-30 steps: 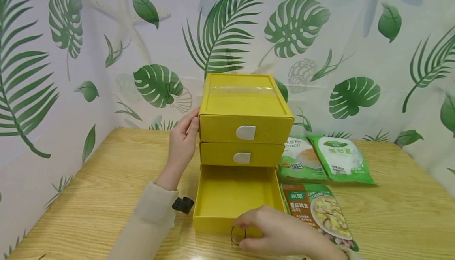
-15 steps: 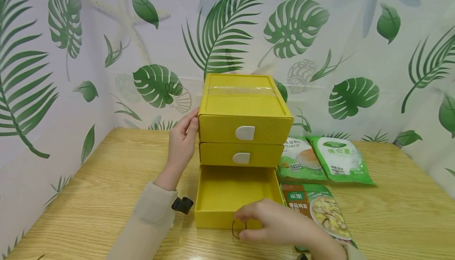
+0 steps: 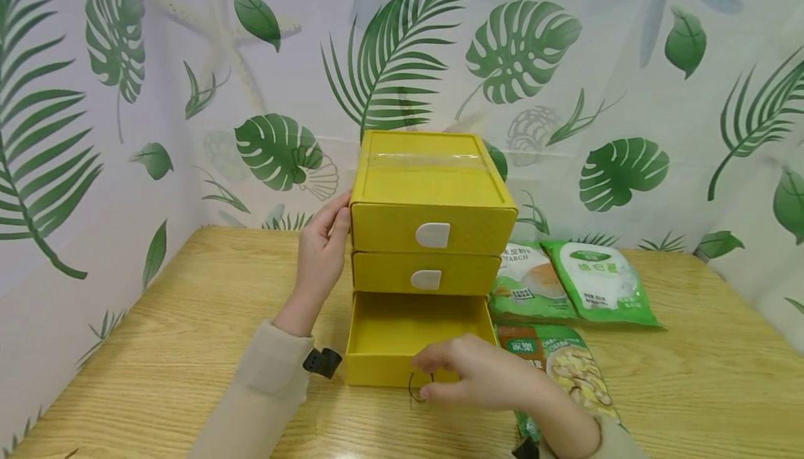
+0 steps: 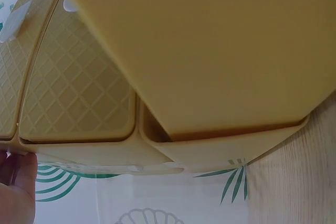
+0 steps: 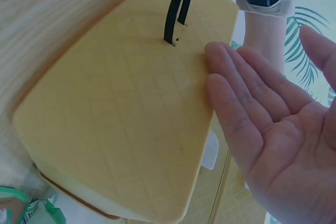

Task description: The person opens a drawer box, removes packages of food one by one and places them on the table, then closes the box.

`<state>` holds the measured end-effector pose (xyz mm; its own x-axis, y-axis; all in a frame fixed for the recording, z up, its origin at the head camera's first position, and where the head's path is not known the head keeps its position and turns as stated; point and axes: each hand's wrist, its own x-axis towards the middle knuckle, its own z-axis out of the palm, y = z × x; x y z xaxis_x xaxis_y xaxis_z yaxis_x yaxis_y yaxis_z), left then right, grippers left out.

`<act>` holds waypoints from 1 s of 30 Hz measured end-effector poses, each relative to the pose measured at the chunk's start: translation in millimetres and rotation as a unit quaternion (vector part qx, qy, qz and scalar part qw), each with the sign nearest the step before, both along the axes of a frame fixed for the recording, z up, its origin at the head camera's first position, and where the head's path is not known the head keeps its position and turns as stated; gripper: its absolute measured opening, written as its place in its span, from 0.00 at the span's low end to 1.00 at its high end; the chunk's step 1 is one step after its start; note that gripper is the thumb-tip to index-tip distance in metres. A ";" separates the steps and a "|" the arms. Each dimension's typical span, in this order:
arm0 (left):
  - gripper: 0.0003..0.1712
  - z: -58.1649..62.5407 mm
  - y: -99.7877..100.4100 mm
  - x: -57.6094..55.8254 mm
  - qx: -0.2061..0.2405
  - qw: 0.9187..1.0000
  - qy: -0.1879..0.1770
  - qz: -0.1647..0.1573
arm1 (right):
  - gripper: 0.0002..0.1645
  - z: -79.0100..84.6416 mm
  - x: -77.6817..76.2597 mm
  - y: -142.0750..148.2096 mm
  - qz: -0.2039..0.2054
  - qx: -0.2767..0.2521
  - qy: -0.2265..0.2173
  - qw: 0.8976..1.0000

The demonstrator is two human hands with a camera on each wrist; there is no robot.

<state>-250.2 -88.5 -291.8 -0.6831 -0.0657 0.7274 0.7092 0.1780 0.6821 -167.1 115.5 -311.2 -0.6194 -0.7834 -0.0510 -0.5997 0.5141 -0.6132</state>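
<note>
A yellow three-tier drawer cabinet [image 3: 433, 183] stands on the table, its bottom drawer [image 3: 377, 370] partly pulled out with a bare floor inside. My left hand [image 3: 323, 243] rests against the cabinet's left side near the top drawer, thumb toward the front. In the right wrist view, my right hand [image 5: 268, 114] has its fingers fairly straight, with the tips touching the edge of the drawer front. A thin black loop handle [image 5: 170, 19] sticks out of that front, beside the fingertips and not held. White tabs mark the upper two drawers, which are closed.
Right of the cabinet lie a green-and-white starch bag [image 3: 534, 281] and a similar green-edged bag [image 3: 603, 281]. Closer in, a brown-and-green soup packet [image 3: 581, 375] is partly covered by my right arm. A leaf-patterned sheet [image 3: 402, 47] hangs behind the wooden table [image 3: 188, 319].
The bottom drawer has slid some way inward, toward the cabinet, with my right hand moving along with it. My left hand stays at the cabinet's side.
</note>
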 end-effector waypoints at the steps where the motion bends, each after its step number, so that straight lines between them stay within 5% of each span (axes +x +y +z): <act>1: 0.17 0.0 -0.1 -0.1 -0.001 1.000 0.001 0.001 | 0.24 -0.2 -1.0 0.2 -0.001 -0.002 -0.003 1.000; 30: 0.17 -2.7 -0.1 -0.9 -0.004 1.000 -0.011 0.001 | 0.24 -6.6 -37.8 -7.7 -0.071 -0.011 0.012 0.997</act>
